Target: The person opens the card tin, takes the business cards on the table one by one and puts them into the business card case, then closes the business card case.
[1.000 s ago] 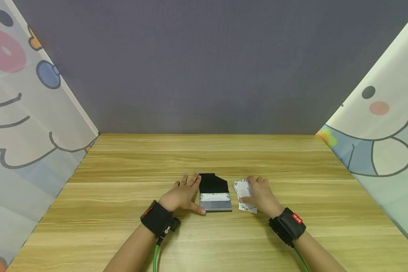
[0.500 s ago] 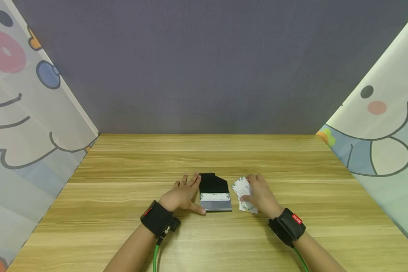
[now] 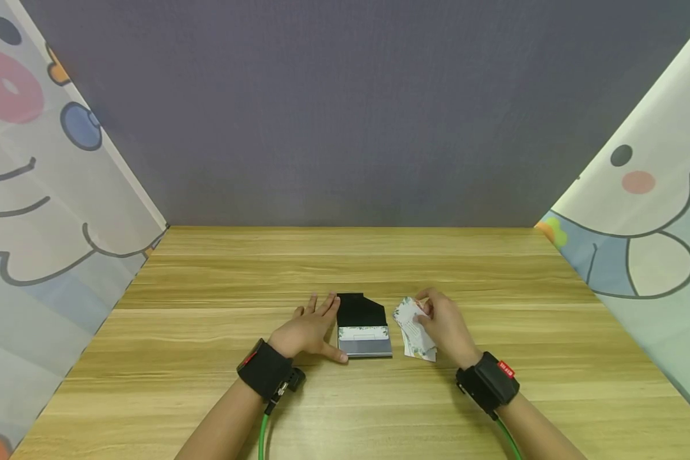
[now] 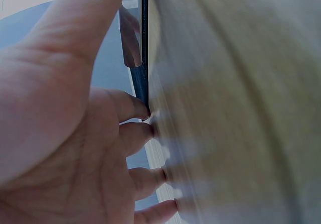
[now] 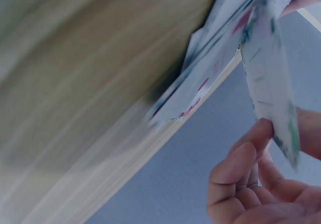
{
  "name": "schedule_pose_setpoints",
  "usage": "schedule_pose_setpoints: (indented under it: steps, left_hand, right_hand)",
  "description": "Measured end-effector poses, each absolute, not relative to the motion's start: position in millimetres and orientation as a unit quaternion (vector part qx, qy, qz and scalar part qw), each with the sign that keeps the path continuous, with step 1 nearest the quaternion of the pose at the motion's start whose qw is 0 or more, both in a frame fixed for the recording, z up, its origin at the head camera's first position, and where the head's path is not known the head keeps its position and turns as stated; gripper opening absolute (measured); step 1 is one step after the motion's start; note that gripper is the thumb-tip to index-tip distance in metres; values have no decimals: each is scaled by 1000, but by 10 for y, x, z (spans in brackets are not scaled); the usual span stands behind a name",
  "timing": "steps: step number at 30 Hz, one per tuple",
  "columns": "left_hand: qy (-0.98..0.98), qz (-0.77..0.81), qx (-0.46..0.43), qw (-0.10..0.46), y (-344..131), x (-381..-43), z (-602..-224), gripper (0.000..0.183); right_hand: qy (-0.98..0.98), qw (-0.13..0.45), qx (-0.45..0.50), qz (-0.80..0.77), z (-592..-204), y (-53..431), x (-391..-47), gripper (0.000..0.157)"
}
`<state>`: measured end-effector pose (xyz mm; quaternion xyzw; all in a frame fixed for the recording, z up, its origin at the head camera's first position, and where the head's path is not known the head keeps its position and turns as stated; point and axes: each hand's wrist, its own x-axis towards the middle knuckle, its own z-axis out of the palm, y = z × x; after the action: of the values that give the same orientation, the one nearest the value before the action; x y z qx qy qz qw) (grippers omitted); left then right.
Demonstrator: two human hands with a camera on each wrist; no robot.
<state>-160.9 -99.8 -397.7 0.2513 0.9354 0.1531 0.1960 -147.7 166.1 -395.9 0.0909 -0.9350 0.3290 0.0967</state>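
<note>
"Keeping that pinch light matters most, from where I sit. The right hand (image 3: pixel 445 327) has one edge of a card (image 5: pixel 270 78) between thumb and finger, tipped up beside the pile of cards (image 5: pixel 210 73)."

"Just the one? I can't be sure from this far off."

"Looks single to me, but I can't swear that no second card clings behind it. I'd rub the thumb lightly across the edge to check, then peel at a slant so the pile doesn't fan wider."

"And the left hand (image 3: pixel 310 333)? I don't see it gripping."

"It isn't. Fingers spread, tips down on the table (image 3: pixel 345 409), thumb at the near left corner of the card case (image 3: pixel 365 348). The hands are apart, with the pile just right of the case."

"Then I'd use that thumb as a stop, so a nudge can't shift the case."

"Agreed. Its black flap (image 3: pixel 359 311) lies folded back, and an inner card (image 3: pixel 363 332) shows. I'd avoid bowing the pinched one."
</note>
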Motion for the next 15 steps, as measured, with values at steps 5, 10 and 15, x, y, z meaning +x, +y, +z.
schedule_pose_setpoints:
  steps: [5,10,15]
  left_hand:
    - [935,156,252,197,-1000,-1613,-3980,112]
    - [935,154,251,197,-997,-1613,-3991,112]
    - [935,156,250,198,-992,-1611,-3993,112]
  right_hand:
    - [-934,108,77,332,-3942,1676,-1482,25]
    - [-935,126,62,325,-3947,1691,-1487,17]
    - [-935,143,62,319,-3962,1707,-1492,11]
